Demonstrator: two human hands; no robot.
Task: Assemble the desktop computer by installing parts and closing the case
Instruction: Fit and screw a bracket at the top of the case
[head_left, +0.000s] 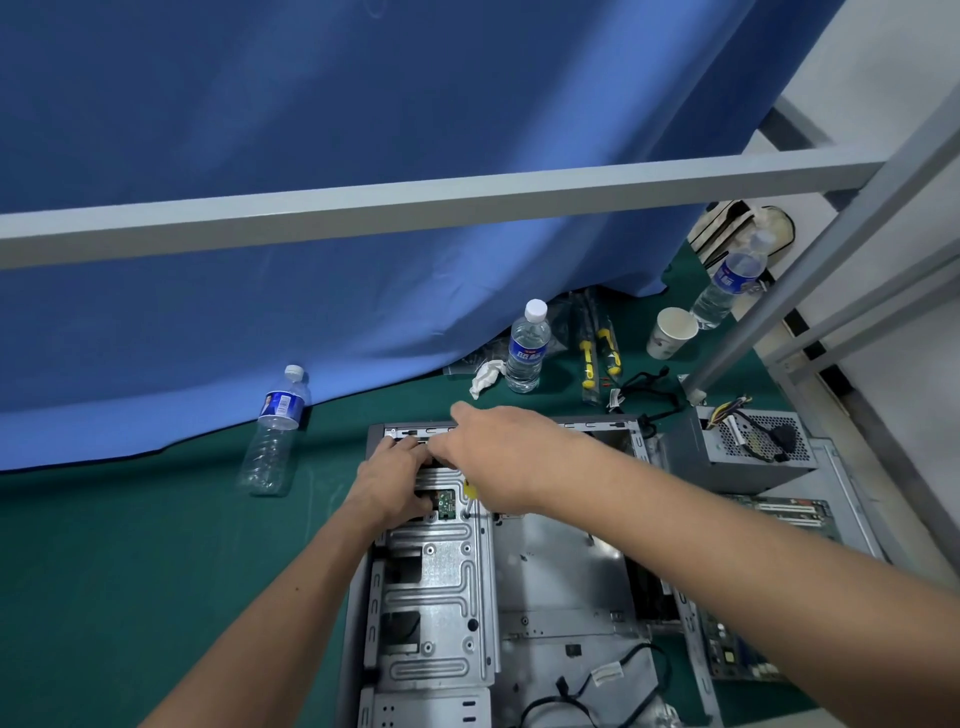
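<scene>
The open grey computer case (441, 582) lies flat on the green mat. At its far left corner my left hand (389, 480) holds a black part (422, 517) between fingers and thumb, beside a small green circuit board (445, 505). My right hand (498, 457) reaches over from the right and grips a yellow-handled screwdriver (470, 489) that points down at the drive cage. The hand hides most of the tool. Loose black cables (597, 680) lie in the case's near end.
A grey power supply (737, 452) and a motherboard (737, 649) sit to the right of the case. Three water bottles (275, 431) (527, 348) (727, 280), a paper cup (670, 332), packaged screwdrivers (597, 348) and a tissue (485, 376) lie beyond. A grey frame bar (467, 202) crosses overhead.
</scene>
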